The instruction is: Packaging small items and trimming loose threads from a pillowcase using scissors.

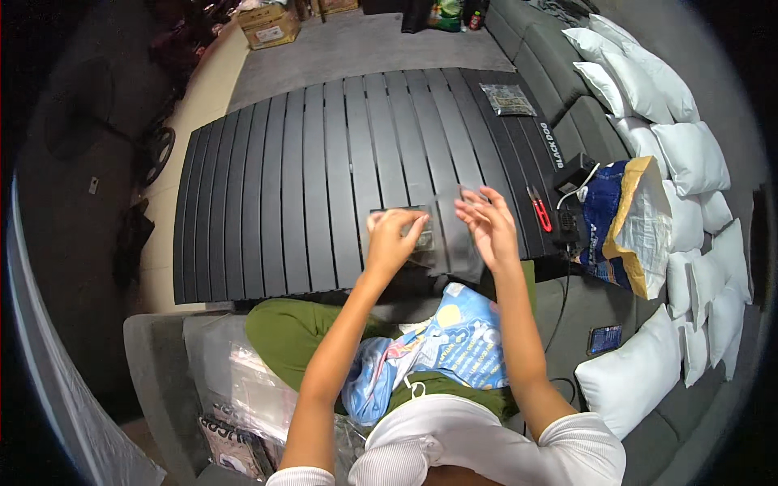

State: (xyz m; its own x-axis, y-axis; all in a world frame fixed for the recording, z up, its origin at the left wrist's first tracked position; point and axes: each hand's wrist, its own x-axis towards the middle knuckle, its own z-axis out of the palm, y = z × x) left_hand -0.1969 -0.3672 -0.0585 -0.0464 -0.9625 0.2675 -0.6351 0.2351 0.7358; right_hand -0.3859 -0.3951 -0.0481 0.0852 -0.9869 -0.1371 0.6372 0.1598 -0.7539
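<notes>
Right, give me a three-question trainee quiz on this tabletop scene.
1. True or false: the left hand and the right hand both grip the clear plastic bag.
2. Which lies nearest the right hand? A. red-handled cutters B. cardboard box C. small packet at the far end of the slatted table
3. Fill in: the blue printed bag rests on the person's ____.

Key
1. True: both hands pinch it above the slats.
2. A
3. lap
</notes>
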